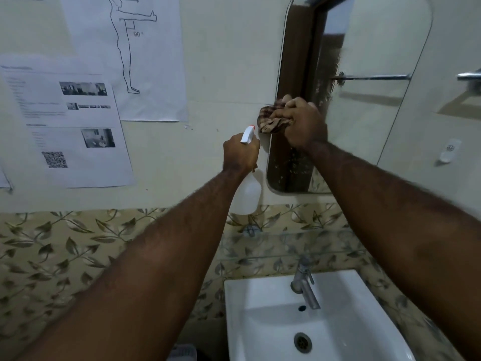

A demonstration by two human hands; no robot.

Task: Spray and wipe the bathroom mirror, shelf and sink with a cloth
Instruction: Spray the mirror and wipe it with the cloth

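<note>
The rounded wall mirror (364, 113) hangs at the upper right, speckled with droplets along its left side. My right hand (303, 123) is closed on a bunched brown checked cloth (270, 118) pressed against the mirror's left edge. My left hand (240, 152) grips the neck of a white spray bottle (247, 194), whose nozzle with an orange tip points up toward the mirror. Below the mirror runs a glass shelf (286, 244). The white sink (338, 321) with a metal tap (303, 285) sits at the bottom right.
Printed paper sheets (67, 126) are stuck to the cream wall on the left. Leaf-patterned tiles (65, 254) cover the lower wall. A metal towel bar (468, 76) and a small white wall hook (449, 149) lie right of the mirror.
</note>
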